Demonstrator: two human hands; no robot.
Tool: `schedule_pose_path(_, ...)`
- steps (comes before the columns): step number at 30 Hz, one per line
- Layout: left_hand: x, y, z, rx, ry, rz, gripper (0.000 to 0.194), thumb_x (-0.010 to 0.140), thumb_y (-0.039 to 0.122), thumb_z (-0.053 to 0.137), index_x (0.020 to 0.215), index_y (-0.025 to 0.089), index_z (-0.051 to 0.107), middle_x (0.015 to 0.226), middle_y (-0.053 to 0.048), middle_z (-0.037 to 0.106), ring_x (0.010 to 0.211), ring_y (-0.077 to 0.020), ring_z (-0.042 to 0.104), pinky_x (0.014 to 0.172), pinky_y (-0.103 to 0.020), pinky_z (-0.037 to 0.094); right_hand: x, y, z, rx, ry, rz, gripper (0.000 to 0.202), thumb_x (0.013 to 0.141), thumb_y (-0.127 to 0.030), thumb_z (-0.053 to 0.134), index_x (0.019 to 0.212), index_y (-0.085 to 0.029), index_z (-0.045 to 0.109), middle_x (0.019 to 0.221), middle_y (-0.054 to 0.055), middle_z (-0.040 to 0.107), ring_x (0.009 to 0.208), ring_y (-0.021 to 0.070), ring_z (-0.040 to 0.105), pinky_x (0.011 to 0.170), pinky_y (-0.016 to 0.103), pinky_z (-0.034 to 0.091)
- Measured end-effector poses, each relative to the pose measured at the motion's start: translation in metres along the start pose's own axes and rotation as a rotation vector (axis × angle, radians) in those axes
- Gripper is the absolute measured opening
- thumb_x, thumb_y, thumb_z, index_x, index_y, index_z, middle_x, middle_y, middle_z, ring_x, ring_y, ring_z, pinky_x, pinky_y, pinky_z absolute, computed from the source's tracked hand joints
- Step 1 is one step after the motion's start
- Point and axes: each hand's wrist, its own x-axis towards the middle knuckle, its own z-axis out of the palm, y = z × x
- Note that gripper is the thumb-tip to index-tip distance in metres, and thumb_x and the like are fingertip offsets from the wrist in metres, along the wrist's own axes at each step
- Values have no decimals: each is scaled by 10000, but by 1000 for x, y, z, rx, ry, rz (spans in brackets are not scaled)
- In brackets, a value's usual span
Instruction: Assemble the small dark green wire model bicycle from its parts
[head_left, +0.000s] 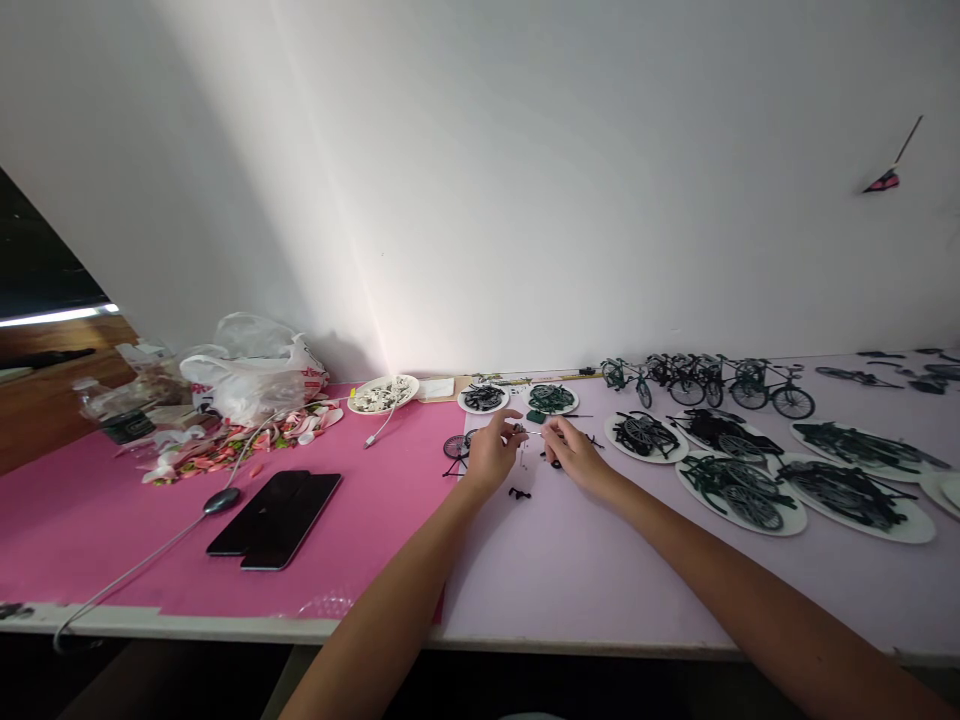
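While my left hand (495,452) pinches tiny dark piece (517,428), my right hand (576,452) grips thin pale metal rod (533,433). Small black plastic part (519,493) lies just nearer me, between hands. Beyond right hand, rightward, dark spoked miniature bicycles (793,402) stand, seemingly assembled; nearer, white oval plates (919,530) hold many loose dark parts, seemingly unassembled.

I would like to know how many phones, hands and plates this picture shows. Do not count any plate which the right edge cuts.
Phones: 2
Hands: 2
Plates: 8
Total: 12
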Motion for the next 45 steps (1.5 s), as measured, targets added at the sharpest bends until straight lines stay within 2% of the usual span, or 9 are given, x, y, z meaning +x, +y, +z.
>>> schedule_pose_path(3, 0, 1, 0, -3, 7, -2, 277, 909, 218, 677, 1178, 264, 630, 871, 3, 767, 742, -168, 679, 743, -280, 507, 0, 2, 0, 47, -24, -9, 262, 996, -507, 486, 942, -251, 491, 767, -16, 629, 700, 181, 579, 649, 304, 441)
schedule_pose_path(6, 0, 1, -1, -14, 9, -3, 266, 907, 221, 682, 1165, 266, 636, 864, 5, 764, 720, -163, 665, 730, -274, 499, 1, 6, 0, 66, -36, -29, 244, 991, -491, 495, 951, -251, 480, 781, -16, 623, 718, 182, 584, 654, 304, 447)
schedule_pose_path(20, 2, 3, -5, -33, 22, 14, 282, 905, 209, 677, 1176, 279, 637, 866, 13, 771, 675, -150, 627, 725, -268, 501, -1, -5, 0, 4, -18, -85, 408, 1040, -583, 406, 800, -253, 399, 654, -28, 550, 592, 159, 493, 566, 282, 402)
schedule_pose_path(25, 2, 3, -3, -6, 13, 14, 289, 907, 216, 675, 1185, 286, 639, 886, 8, 773, 689, -155, 642, 729, -273, 508, 0, -4, 0, 6, -21, -91, 474, 1042, -621, 373, 757, -247, 432, 622, -12, 541, 587, 164, 497, 562, 292, 414)
schedule_pose_path(33, 3, 4, -6, 35, 22, 25, 284, 931, 223, 665, 1206, 282, 627, 902, 9, 776, 728, -159, 664, 752, -276, 501, -2, 3, 4, 121, -14, -5, 274, 992, -532, 482, 963, -259, 475, 766, -21, 618, 667, 168, 554, 611, 282, 444)
schedule_pose_path(40, 3, 5, -7, 40, 22, 3, 289, 917, 218, 679, 1195, 283, 632, 884, 13, 777, 718, -161, 673, 746, -271, 507, 3, 9, 3, 109, 36, -37, 300, 978, -544, 535, 937, -249, 495, 734, -17, 612, 670, 177, 568, 618, 292, 446)
schedule_pose_path(45, 3, 3, -7, 13, 34, 21, 285, 911, 204, 687, 1177, 295, 638, 888, 19, 780, 709, -157, 664, 723, -259, 493, 3, 7, 2, 45, 20, -75, 355, 1006, -589, 486, 896, -251, 484, 704, -21, 608, 638, 175, 563, 619, 300, 442)
